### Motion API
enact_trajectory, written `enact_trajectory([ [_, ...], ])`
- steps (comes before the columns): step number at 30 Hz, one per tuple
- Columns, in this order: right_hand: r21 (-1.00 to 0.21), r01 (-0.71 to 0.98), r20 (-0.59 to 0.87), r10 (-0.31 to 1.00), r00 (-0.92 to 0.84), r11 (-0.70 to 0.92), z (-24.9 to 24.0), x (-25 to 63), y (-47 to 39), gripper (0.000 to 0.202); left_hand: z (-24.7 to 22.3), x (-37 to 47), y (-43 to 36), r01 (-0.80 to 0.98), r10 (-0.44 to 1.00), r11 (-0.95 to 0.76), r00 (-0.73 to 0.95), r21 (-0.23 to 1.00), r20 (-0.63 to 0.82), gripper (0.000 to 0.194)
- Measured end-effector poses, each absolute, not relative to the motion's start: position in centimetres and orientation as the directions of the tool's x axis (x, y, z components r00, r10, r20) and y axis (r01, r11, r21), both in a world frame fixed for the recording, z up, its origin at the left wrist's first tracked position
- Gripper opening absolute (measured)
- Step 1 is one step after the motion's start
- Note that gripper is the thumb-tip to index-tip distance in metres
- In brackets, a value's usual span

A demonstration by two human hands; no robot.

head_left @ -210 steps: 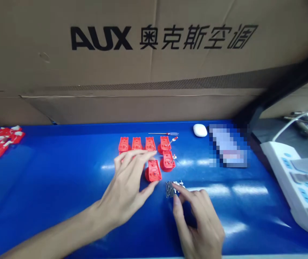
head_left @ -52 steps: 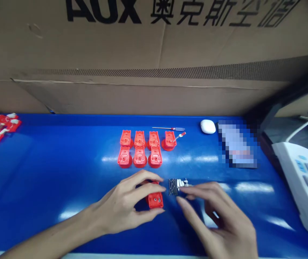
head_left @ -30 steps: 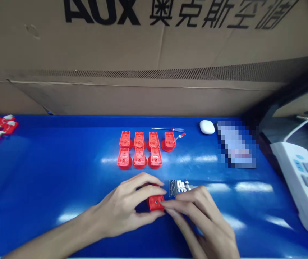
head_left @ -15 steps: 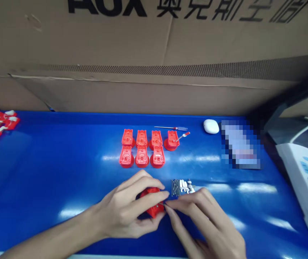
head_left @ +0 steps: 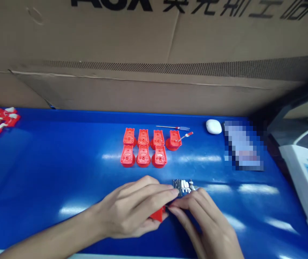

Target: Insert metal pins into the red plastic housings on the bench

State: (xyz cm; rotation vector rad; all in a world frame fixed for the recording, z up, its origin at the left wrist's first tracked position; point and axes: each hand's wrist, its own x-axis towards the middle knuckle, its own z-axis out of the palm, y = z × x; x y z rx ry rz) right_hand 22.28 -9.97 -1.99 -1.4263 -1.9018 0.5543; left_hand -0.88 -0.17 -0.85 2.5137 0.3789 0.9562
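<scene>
My left hand (head_left: 134,207) is wrapped round a red plastic housing (head_left: 157,214), which its fingers mostly cover. Thumb and forefinger of my right hand (head_left: 205,219) pinch a thin metal pin (head_left: 167,206) against the housing's right side. Only a sliver of the pin shows. Just beyond my fingertips lie dark metal pins (head_left: 175,184) in a row, with small white plastic pieces (head_left: 184,185) beside them. Farther back, several red plastic housings (head_left: 143,157) stand in two rows. One red housing (head_left: 173,142) at the right end has a small white-and-red lever (head_left: 185,136) resting on it.
A screwdriver (head_left: 174,127) lies behind the rows. At the back right are a white rounded case (head_left: 213,126) and a blurred-out phone-like slab (head_left: 244,147). A white device (head_left: 302,180) stands at the right edge, red-and-white parts (head_left: 0,122) at far left. Cardboard (head_left: 143,90) walls the back.
My left fingers have shifted right and now cover more of the red housing. My right hand stays pinched at its side. The whole view has shifted slightly.
</scene>
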Motion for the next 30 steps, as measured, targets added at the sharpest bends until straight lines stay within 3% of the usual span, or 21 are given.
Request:
enact_trajectory([
  [11, -0.643, 0.725, 0.349, 0.937, -0.007, 0.245, -1.4, 24.3, -11.0, 0.018, -0.9, -0.8, 0.5, 0.104, 0.481, -0.812, 0.675, 0.574, 0.559, 0.062],
  [17, -0.67, 0.719, 0.353, 0.931, 0.088, 0.186, -1.4, 24.0, -11.4, 0.022, -0.9, -1.2, 0.3, 0.105, 0.518, -0.693, 0.761, 0.714, 0.391, 0.045],
  [22, -0.741, 0.664, 0.244, 0.961, 0.126, 0.102, -1.4, 23.5, -11.8, 0.023, -1.0, -1.1, -0.1, 0.175, 0.617, -0.532, 0.75, 0.828, 0.238, 0.03],
  [26, -0.726, 0.678, 0.252, 0.962, 0.105, 0.116, -1.3, 23.5, -11.8, 0.043, -1.1, -1.0, -0.1, 0.204, 0.643, -0.504, 0.738, 0.839, 0.206, 0.026],
  [30, -0.758, 0.646, 0.219, 0.969, 0.113, 0.095, -1.0, 23.3, -11.7, 0.036, -0.8, -0.8, 0.0, 0.179, 0.631, -0.544, 0.731, 0.82, 0.259, 0.018],
])
